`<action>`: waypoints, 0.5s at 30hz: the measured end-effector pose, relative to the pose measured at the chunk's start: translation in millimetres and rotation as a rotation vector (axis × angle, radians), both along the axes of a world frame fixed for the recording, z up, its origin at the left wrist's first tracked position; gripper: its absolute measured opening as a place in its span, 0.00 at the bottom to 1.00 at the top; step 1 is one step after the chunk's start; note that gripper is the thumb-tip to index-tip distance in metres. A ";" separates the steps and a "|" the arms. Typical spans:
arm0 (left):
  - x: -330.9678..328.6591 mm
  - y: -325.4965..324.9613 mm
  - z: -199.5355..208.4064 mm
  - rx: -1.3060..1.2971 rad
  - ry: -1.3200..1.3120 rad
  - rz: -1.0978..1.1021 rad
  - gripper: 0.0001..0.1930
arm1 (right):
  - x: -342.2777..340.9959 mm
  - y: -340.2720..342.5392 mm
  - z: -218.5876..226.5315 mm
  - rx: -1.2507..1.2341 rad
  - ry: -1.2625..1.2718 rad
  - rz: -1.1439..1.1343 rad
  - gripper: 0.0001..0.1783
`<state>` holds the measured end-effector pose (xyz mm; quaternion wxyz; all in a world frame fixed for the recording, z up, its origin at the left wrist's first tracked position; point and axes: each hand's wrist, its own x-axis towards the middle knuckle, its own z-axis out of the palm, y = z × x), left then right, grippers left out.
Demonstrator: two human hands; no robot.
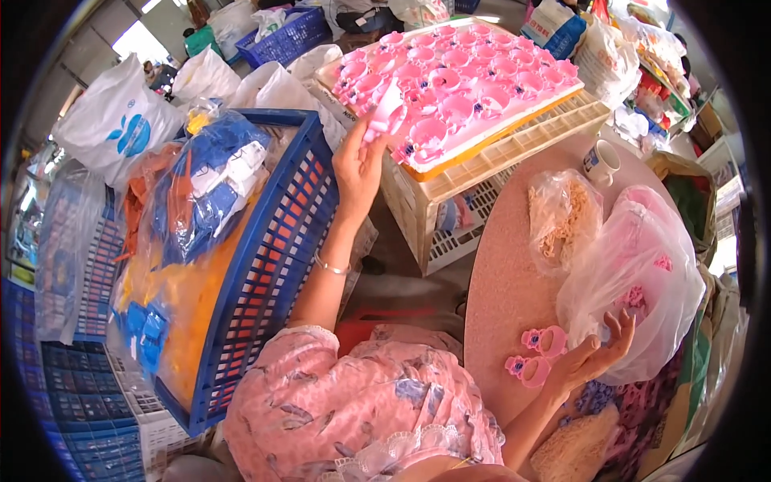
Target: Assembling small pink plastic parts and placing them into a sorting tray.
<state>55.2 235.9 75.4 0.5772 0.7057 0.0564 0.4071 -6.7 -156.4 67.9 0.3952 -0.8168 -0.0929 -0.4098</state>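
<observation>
My left hand [359,165] is raised at the near left corner of a tray, its fingers pinched on a pink ring-shaped plastic piece [389,115]. Many similar pink pieces [456,111] stand in rows on that white-topped tray [482,145]. My right hand [590,357] is over the edge of a round table [502,297], fingers apart and curved, with nothing visible in it. Just left of it lie two pink pieces [530,371] with small dark blue decorations. Beyond its fingertips sits a clear plastic bag [642,281] holding pink parts.
The tray rests on a cream crate [418,209]. To my left stands a blue crate [265,265] with bagged blue and white parts [213,189]. On the table are a white mug [601,163] and a bag of peach-coloured parts [562,213]. White sacks [120,108] stand behind.
</observation>
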 end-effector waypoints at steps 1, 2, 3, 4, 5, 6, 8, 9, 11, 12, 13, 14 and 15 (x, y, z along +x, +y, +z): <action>11.0 15.7 -11.4 0.261 -0.040 0.112 0.19 | 0.0 -2.1 -4.3 0.020 0.020 0.003 0.34; 19.1 25.4 -19.3 0.523 -0.080 0.218 0.21 | -0.7 -4.1 -7.8 0.039 0.040 0.002 0.34; 24.9 33.7 -27.5 0.524 -0.079 0.213 0.21 | -1.4 -5.4 -9.5 0.040 0.042 -0.002 0.34; 28.7 37.3 -32.1 0.618 -0.081 0.215 0.20 | -3.6 -7.2 -11.0 0.031 0.047 0.000 0.32; 31.2 40.9 -36.4 0.714 -0.085 0.218 0.20 | -5.3 -8.8 -12.0 0.022 0.051 0.003 0.29; 32.4 45.0 -40.3 0.708 -0.076 0.179 0.22 | -6.8 -10.9 -12.8 0.022 0.051 -0.002 0.29; 35.7 44.4 -42.0 0.634 -0.069 0.091 0.25 | -13.7 -17.8 -16.2 0.083 0.102 0.007 0.25; 36.0 44.4 -42.1 0.561 -0.066 0.017 0.29 | -16.4 -18.8 -16.5 0.084 0.107 0.001 0.25; 26.5 36.7 -36.0 0.469 0.015 -0.092 0.29 | -24.4 -20.4 -16.6 0.114 0.122 -0.013 0.22; 22.9 34.1 -35.1 0.346 -0.013 -0.132 0.28 | -28.4 -21.7 -17.1 0.113 0.128 -0.018 0.22; 19.2 30.1 -34.6 0.222 -0.035 -0.172 0.27 | -31.8 -23.8 -19.6 0.143 0.156 -0.010 0.22; 12.5 24.3 -30.4 0.132 -0.067 -0.213 0.27 | -35.8 -25.8 -21.4 0.173 0.186 -0.003 0.22; 8.6 23.3 -31.1 0.129 -0.053 -0.220 0.27 | -39.6 -27.1 -21.9 0.172 0.200 -0.011 0.22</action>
